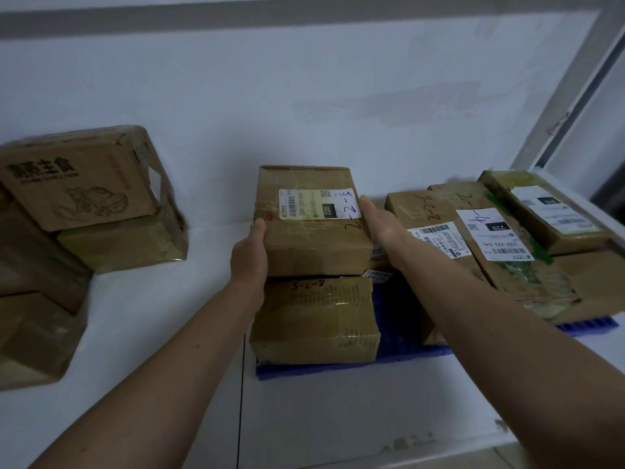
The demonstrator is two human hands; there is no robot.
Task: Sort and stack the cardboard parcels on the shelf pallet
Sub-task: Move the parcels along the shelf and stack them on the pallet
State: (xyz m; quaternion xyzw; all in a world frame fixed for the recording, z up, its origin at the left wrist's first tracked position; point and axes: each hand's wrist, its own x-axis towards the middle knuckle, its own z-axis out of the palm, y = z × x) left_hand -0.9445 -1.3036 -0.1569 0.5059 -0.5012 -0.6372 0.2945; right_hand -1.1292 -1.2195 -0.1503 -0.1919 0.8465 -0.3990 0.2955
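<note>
Cardboard is nearly all I see on this shelf [142, 319], and I hold one parcel of it, the top box [313, 220], between my two hands. My left hand [250, 255] presses flat on its left side, thumb up along the edge, and my right hand [378, 220] lies with straight fingers along its right side. So neither hand curls round the box; I squeeze it from two sides, because it is too wide for one hand to grip.

The top box sits on the lower box [314, 321], which has "3-2-8" written on it, and both stand on the blue pallet [399, 343] at the centre of my view. I judge that I am squaring the top box over the lower one, so that the stack does not lean. Its label [319, 204] faces up with "2-2-5" written beside it, I think so that the number stays readable for sorting.

At 3 o'clock from this stack a row of flat parcels [480, 231] lies side by side, touching each other, also with labels upward; one reads "2-2-6". They seem to be grouped by number. At 9 o'clock, well apart, a printed carton [77, 187] leans tilted on other boxes [37, 289], not on the pallet. These look not yet sorted. The wall [304, 96] behind stops parcels from sliding back.
</note>
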